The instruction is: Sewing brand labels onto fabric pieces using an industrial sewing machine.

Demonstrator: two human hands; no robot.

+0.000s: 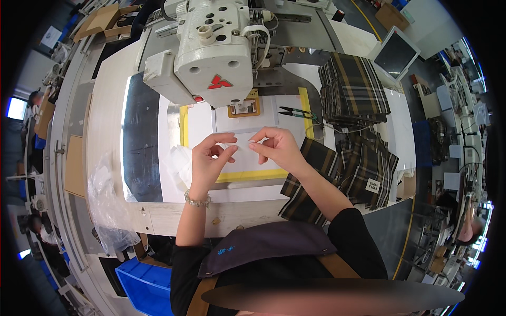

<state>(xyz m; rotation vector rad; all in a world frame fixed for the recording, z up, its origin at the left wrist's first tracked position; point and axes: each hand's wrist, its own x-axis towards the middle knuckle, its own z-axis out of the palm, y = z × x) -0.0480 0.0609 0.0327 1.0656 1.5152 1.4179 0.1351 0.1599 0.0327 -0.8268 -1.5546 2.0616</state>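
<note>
My left hand (211, 158), with a beaded bracelet at its wrist, pinches a small white piece (229, 145) between thumb and forefinger; it looks like a label or a scrap, too small to be sure. Just to its right, my right hand (279, 150) is also closed in a pinch, and what lies between its fingertips is too small to make out. Both hands are raised over the white work plate (247, 162) with yellow tape edges, in front of the large white sewing machine head (216, 63). Beneath the head sits a small yellow-framed clamp (244, 108).
Dark-handled thread snips (296, 112) lie right of the clamp. A tall stack of plaid fabric pieces (356, 87) stands at the right, with looser plaid pieces (363, 174), one bearing a white label, nearer me. White paper (180, 164) and plastic bags (113, 210) lie left.
</note>
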